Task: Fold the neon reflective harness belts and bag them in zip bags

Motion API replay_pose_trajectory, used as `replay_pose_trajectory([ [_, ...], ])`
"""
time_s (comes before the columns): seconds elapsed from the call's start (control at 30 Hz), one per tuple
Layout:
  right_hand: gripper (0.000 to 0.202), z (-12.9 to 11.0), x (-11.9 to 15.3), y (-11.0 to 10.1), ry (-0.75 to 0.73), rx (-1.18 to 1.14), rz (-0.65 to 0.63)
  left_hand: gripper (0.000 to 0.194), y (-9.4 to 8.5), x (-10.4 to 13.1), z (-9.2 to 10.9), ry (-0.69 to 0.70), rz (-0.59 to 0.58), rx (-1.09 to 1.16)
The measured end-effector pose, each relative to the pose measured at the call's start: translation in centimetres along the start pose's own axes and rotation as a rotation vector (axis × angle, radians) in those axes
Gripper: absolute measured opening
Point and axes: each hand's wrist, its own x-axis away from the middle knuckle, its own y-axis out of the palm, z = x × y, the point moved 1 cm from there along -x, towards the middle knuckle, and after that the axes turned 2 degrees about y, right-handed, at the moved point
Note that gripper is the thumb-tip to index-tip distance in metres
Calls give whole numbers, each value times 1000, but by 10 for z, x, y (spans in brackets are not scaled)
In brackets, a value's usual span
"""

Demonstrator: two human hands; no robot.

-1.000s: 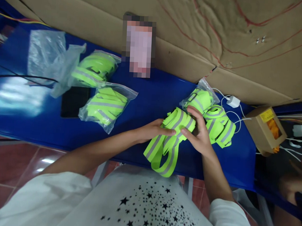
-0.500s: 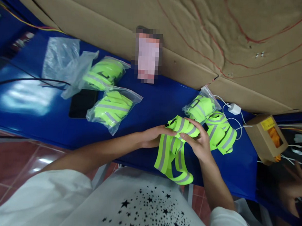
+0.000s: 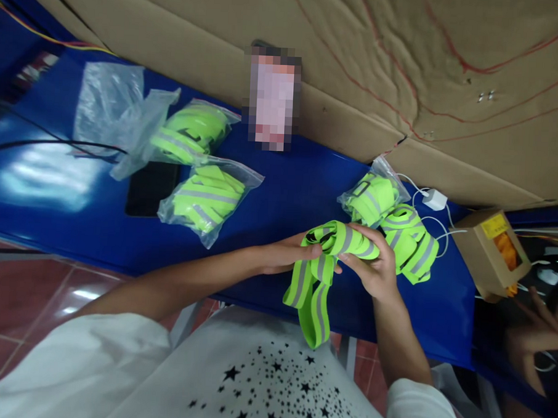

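Observation:
Between my two hands is a neon-yellow reflective strap (image 3: 347,238) with a grey stripe, partly wound into a roll, over the table's front part. My left hand (image 3: 293,254) is closed on the roll's left end, by a black fitting. Around the right end, my right hand (image 3: 376,265) is closed with thumb in front and fingers behind. A loose loop of the strap hangs below the roll. Just right of my right hand lies another bundled reflective strap (image 3: 409,242), unbagged. Behind it sits a clear zip bag (image 3: 372,194) holding a similar strap.
Two bagged straps (image 3: 205,199) lie on the blue table (image 3: 289,178) at left, near crumpled clear plastic bags (image 3: 110,103) and a dark flat object (image 3: 150,191). A white charger (image 3: 434,199) with cables and a cardboard box (image 3: 494,252) stand right. Another person's hand (image 3: 532,331) is at far right.
The roll has shifted slightly right and turned, showing more of its left end. The hanging loop has become narrower and swung left. Both hands keep their hold.

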Motion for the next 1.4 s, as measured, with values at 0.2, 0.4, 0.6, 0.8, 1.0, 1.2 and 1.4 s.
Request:
replay_pose_trajectory([
  [0.2, 51, 3, -3, -4, -9, 10, -50, 82, 2, 2, 2, 30, 57, -238],
  [0.4, 48, 6, -1, 0, -9, 72, -28, 52, 1, -6, 0, -6, 127, -267],
  [0.6, 44, 6, 1, 11, -239, 128, -88, 69, 1, -6, 1, 68, 260, -57],
  [0.8, 45, 7, -7, 5, -348, 119, -75, 92, -1, 1, -1, -23, 57, 248],
  [1.0, 38, 5, -12, 1, -341, 218, -300, 75, -3, -4, 2, 41, 252, 291],
  [1.2, 38, 4, -10, 1, -93, 45, -348, 74, -5, -5, 10, 107, 296, 198],
  [1.4, 75, 25, -8, 18, 290, -310, -173, 74, -6, -3, 12, 271, 174, -96],
])
